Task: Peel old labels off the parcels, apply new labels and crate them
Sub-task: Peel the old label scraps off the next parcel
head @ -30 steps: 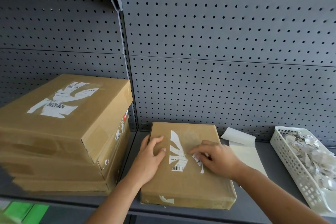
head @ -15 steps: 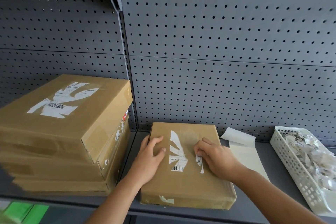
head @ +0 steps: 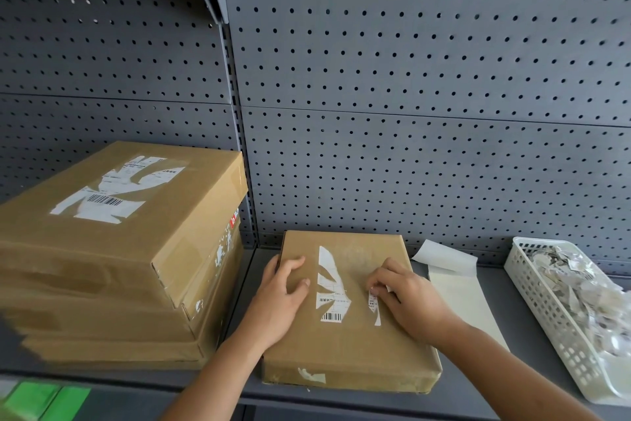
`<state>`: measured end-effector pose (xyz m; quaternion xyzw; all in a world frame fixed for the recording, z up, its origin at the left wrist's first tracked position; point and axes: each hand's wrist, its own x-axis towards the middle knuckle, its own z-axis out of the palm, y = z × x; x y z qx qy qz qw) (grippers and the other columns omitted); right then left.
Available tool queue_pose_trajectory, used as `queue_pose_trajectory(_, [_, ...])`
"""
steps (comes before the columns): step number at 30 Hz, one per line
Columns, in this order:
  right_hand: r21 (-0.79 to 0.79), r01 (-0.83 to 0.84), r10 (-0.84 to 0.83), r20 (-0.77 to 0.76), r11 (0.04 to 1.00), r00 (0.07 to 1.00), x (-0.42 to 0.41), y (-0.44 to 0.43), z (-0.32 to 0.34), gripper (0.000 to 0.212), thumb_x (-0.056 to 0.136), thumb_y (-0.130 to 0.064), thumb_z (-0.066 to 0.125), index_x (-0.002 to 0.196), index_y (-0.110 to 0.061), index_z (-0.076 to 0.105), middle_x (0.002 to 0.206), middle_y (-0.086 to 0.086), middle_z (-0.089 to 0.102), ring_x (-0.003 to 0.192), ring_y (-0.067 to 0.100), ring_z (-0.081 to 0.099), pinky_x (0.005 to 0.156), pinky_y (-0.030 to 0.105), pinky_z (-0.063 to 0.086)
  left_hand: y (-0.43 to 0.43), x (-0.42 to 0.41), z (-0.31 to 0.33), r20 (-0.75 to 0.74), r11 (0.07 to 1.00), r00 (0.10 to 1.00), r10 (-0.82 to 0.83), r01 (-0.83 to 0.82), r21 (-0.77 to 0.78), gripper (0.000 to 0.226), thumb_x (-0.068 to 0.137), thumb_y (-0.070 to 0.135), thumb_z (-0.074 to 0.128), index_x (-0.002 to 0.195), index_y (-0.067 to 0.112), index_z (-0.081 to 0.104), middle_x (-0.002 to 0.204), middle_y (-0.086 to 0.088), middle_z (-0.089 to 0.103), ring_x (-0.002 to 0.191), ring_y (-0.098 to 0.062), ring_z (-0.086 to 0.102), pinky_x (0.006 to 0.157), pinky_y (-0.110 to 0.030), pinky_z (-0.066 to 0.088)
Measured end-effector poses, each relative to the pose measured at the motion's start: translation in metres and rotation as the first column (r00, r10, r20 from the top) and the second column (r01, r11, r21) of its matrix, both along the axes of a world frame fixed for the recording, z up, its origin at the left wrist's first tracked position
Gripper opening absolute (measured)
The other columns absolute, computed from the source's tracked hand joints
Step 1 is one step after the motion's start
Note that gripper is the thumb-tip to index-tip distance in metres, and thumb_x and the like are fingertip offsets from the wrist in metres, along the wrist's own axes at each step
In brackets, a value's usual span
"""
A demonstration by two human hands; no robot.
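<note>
Your right grip (head: 409,304) pinches a torn label strip (head: 374,305) between thumb and fingertips, on the top face of the parcel (head: 345,349). Your left grip (head: 280,297) rests on the parcel's left side, fingers loose and holding nothing. The parcel lies flat on the shelf (head: 505,297), its long axis running from you toward the pegboard (head: 409,113) behind it. The torn old label (head: 328,284) runs along that axis at the parcel's middle. Just left of the parcel stands a stack of boxes (head: 119,250). To its right lies a backing sheet (head: 457,294), then a white basket (head: 546,311) of paper scraps (head: 580,284).
</note>
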<state>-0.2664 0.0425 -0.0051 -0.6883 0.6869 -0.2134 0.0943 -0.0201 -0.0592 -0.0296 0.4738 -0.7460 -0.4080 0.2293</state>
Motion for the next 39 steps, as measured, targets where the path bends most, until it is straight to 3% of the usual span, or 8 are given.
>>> queue_pose_trajectory(4, [-0.027, 0.032, -0.026, 0.200, 0.999, 0.979, -0.002, 0.016, 0.006, 0.021, 0.100, -0.015, 0.051, 0.092, -0.033, 0.056, 0.097, -0.018, 0.057, 0.086, 0.003, 0.057, 0.073, 0.015, 0.043, 0.001, 0.000, 0.001, -0.002, 1.000, 1.000, -0.005, 0.005, 0.001, 0.038, 0.102, 0.049, 0.048, 0.139, 0.053, 0.041, 0.160, 0.020, 0.013, 0.119, 0.001, 0.040, 0.094, -0.028, 0.044])
queue_pose_trajectory(10, [0.065, 0.131, -0.145, 0.547, 0.989, 0.825, -0.006, 0.037, 0.017, 0.013, 0.100, -0.021, 0.052, 0.089, -0.020, 0.059, 0.080, 0.004, 0.070, 0.077, 0.019, 0.064, 0.079, 0.045, 0.052, 0.000, 0.000, 0.000, -0.009, 1.000, 1.000, -0.010, 0.010, -0.002, 0.040, 0.102, 0.047, 0.048, 0.141, 0.051, 0.041, 0.160, 0.018, 0.013, 0.120, 0.002, 0.037, 0.093, -0.026, 0.041])
queue_pose_trajectory(12, [0.068, 0.169, -0.177, 0.590, 0.983, 0.788, -0.003, 0.038, 0.022, 0.019, 0.097, -0.028, 0.058, 0.085, -0.014, 0.056, 0.075, 0.006, 0.069, 0.071, 0.014, 0.063, 0.075, 0.038, 0.052, 0.000, 0.000, 0.000, -0.012, 1.000, 1.000, -0.010, 0.010, -0.008, 0.039, 0.102, 0.047, 0.049, 0.140, 0.051, 0.041, 0.159, 0.018, 0.015, 0.122, 0.001, 0.040, 0.095, -0.026, 0.041])
queue_pose_trajectory(15, [0.114, 0.234, -0.258, 0.527, 0.966, 0.809, -0.001, 0.032, 0.024, 0.026, 0.091, -0.035, 0.067, 0.083, -0.016, 0.052, 0.069, 0.005, 0.070, 0.060, 0.005, 0.058, 0.060, 0.020, 0.045, -0.001, 0.000, -0.002, -0.016, 1.000, 1.000, -0.009, 0.009, -0.008, 0.038, 0.101, 0.048, 0.049, 0.138, 0.053, 0.041, 0.157, 0.018, 0.018, 0.126, -0.003, 0.044, 0.098, -0.029, 0.044])
queue_pose_trajectory(26, [0.147, 0.260, -0.277, 0.109, 0.954, 0.954, 0.012, 0.002, 0.017, 0.023, 0.095, -0.020, 0.045, 0.097, -0.034, 0.063, 0.054, -0.014, 0.051, 0.056, 0.005, 0.048, 0.051, 0.019, 0.033, -0.001, 0.000, -0.001, -0.019, 1.000, 1.000, -0.001, 0.001, 0.010, 0.038, 0.101, 0.049, 0.050, 0.138, 0.053, 0.043, 0.157, 0.020, 0.017, 0.122, -0.004, 0.047, 0.099, -0.031, 0.046])
queue_pose_trajectory(30, [0.126, 0.291, -0.295, 0.019, 0.948, 0.955, 0.019, -0.002, 0.014, 0.022, 0.094, -0.019, 0.044, 0.097, -0.032, 0.061, 0.071, -0.018, 0.053, 0.073, 0.014, 0.057, 0.063, 0.031, 0.046, 0.000, -0.001, 0.000, -0.009, 1.000, 1.000, 0.002, -0.002, 0.004, 0.038, 0.101, 0.048, 0.049, 0.139, 0.052, 0.043, 0.158, 0.020, 0.015, 0.119, -0.001, 0.044, 0.093, -0.028, 0.044])
queue_pose_trajectory(33, [0.119, 0.291, -0.293, 0.000, 0.949, 0.956, 0.023, 0.000, 0.013, 0.022, 0.094, -0.019, 0.043, 0.097, -0.032, 0.061, 0.084, -0.020, 0.056, 0.079, 0.017, 0.060, 0.068, 0.033, 0.049, 0.000, -0.001, -0.001, -0.005, 1.000, 1.000, 0.004, -0.004, 0.005, 0.038, 0.101, 0.048, 0.049, 0.139, 0.052, 0.043, 0.159, 0.019, 0.015, 0.119, -0.002, 0.045, 0.093, -0.029, 0.044])
queue_pose_trajectory(39, [0.135, 0.290, -0.302, 0.076, 0.947, 0.950, 0.016, 0.001, 0.015, 0.022, 0.096, -0.017, 0.043, 0.094, -0.031, 0.059, 0.064, -0.016, 0.050, 0.064, 0.008, 0.050, 0.063, 0.030, 0.043, -0.002, -0.001, -0.002, -0.019, 1.000, 1.000, 0.000, 0.000, -0.003, 0.037, 0.101, 0.048, 0.050, 0.137, 0.052, 0.043, 0.158, 0.018, 0.018, 0.127, -0.007, 0.046, 0.102, -0.035, 0.046])
